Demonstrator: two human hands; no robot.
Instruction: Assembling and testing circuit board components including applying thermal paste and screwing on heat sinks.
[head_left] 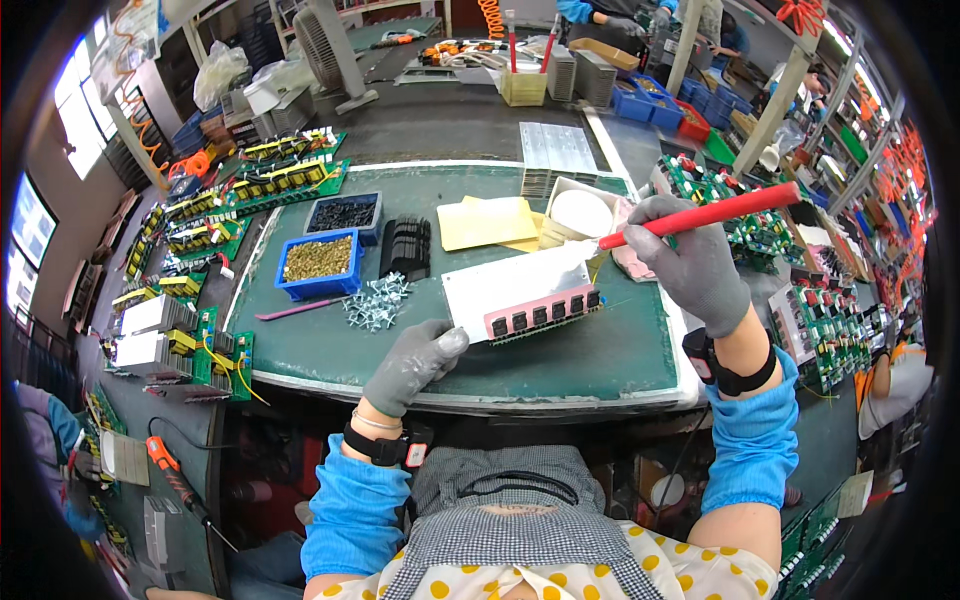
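Red stick (735, 206) is clamped in the fingers of the right hand (692, 268) near the far-right corner of the white plate (505, 285), whose near-left corner the left hand (415, 365) pinches over the green mat (625, 355), and too loose a pinch might let the plate slip.

Bright windows (85, 95) at left, greyish wall (75, 205), pale post (766, 120) at right.

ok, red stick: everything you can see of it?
The red stick is long, straight and slim, with a plastic or painted look. The gloved right hand grips it near its lower end. It slants: upper end to the right, lower end by the far right corner of the white plate; whether it touches, I can't tell.
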